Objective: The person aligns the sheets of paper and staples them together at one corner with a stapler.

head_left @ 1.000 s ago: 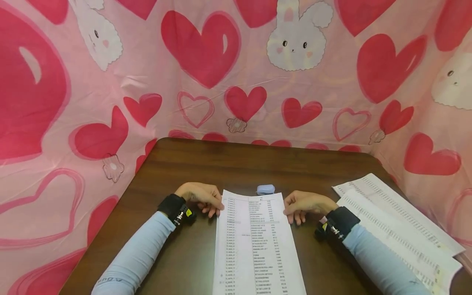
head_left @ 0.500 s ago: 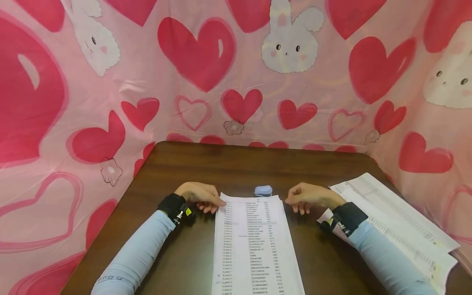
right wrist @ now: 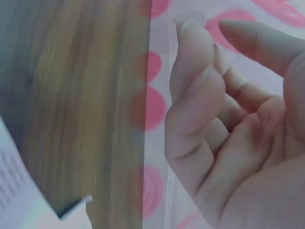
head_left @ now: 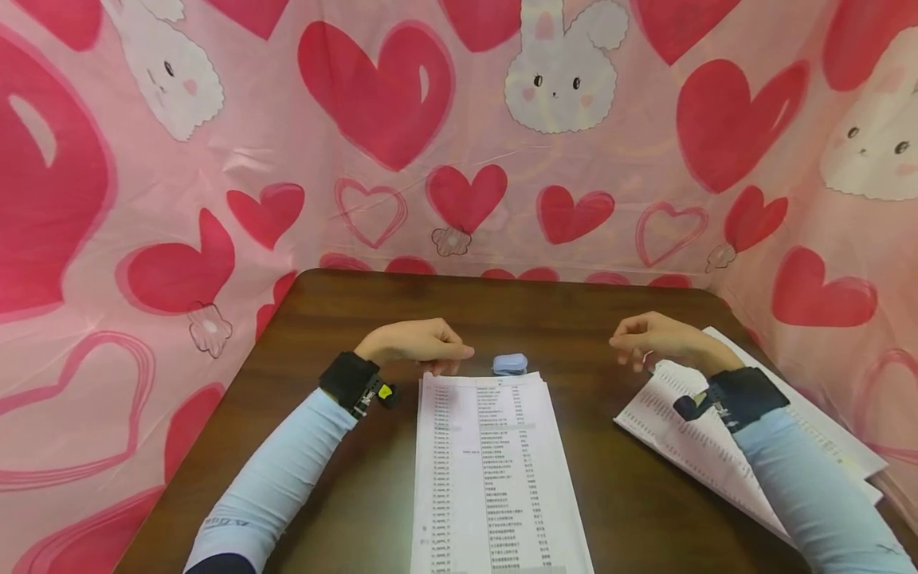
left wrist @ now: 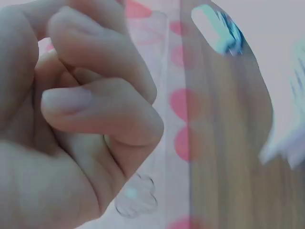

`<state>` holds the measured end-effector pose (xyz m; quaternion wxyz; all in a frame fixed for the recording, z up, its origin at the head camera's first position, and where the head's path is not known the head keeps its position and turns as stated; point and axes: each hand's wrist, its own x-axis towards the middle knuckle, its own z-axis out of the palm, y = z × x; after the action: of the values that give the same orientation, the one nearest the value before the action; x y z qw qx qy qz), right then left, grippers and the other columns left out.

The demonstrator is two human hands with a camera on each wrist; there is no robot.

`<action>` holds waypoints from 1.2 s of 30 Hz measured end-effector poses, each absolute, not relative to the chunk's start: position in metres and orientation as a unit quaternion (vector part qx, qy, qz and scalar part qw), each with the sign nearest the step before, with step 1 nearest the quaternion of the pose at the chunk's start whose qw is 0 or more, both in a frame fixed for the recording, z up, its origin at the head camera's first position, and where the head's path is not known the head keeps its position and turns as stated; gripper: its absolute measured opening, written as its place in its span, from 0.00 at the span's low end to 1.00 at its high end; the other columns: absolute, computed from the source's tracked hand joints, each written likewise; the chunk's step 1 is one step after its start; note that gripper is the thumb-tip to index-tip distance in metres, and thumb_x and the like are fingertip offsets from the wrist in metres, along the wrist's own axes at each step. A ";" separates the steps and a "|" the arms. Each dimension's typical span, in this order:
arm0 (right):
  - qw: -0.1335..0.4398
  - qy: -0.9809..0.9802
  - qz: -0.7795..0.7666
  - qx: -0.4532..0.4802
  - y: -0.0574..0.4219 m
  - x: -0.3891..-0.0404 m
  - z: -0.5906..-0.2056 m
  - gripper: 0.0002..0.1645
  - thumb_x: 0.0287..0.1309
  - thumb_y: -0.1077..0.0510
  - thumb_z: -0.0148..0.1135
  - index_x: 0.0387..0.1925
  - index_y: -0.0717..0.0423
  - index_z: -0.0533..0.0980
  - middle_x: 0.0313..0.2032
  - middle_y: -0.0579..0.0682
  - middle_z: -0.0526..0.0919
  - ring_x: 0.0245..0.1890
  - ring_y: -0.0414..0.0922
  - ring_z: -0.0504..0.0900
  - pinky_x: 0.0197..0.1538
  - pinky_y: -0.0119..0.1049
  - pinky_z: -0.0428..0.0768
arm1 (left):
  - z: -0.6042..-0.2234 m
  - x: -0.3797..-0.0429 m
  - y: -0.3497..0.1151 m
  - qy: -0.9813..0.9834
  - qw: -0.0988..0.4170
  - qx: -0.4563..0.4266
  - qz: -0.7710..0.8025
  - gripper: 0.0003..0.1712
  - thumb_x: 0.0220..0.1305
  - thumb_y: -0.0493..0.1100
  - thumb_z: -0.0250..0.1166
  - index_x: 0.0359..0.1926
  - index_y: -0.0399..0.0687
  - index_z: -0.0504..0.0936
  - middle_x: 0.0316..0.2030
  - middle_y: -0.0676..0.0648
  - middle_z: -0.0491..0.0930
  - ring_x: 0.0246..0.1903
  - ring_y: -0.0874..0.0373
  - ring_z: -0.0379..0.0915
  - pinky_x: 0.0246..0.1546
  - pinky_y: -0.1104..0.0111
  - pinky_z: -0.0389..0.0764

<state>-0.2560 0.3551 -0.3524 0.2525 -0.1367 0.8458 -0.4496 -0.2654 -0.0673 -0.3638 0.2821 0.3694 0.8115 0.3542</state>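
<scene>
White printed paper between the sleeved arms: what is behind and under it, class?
Behind the paper are a pale-blue rounded object, the person's left hand and brown wooden tabletop. What lies underneath is covered and unseen.

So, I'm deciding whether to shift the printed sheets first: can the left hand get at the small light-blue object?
Probably yes: the left hand looks empty, and only bare wooden tabletop shows between it and the small light-blue object.

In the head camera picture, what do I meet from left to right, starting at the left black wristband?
Left black wristband → left hand → little pale-blue object → right hand → right black wristband.
</scene>
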 end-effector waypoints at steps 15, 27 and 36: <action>0.226 0.895 -0.375 -0.090 0.391 -0.258 -0.357 0.21 0.54 0.52 0.58 0.40 0.67 0.71 0.34 0.66 0.77 0.28 0.61 0.76 0.27 0.46 0.75 | -0.346 -0.245 -0.001 0.762 0.318 0.386 0.412 0.17 0.54 0.57 0.60 0.28 0.48 0.81 0.25 0.40 0.75 0.23 0.46 0.68 0.18 0.67 0.66; 0.222 0.915 -0.336 -0.035 0.432 -0.260 -0.364 0.23 0.54 0.50 0.58 0.41 0.68 0.70 0.33 0.59 0.78 0.28 0.53 0.77 0.28 0.44 0.73 | -0.350 -0.232 0.063 0.785 0.275 0.461 0.309 0.12 0.60 0.55 0.54 0.32 0.56 0.78 0.24 0.52 0.79 0.20 0.54 0.74 0.19 0.68 0.73; 0.227 0.924 -0.306 0.001 0.456 -0.263 -0.369 0.23 0.53 0.48 0.58 0.40 0.65 0.70 0.33 0.57 0.78 0.29 0.53 0.76 0.29 0.42 0.73 | -0.354 -0.205 0.117 0.790 0.283 0.482 0.251 0.12 0.62 0.53 0.53 0.33 0.52 0.76 0.23 0.53 0.80 0.21 0.59 0.76 0.19 0.71 0.73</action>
<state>-0.2635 0.4558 -0.3687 0.2269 0.0014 0.9244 -0.3064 -0.2050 0.1172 -0.3536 0.2830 0.4817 0.7904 0.2513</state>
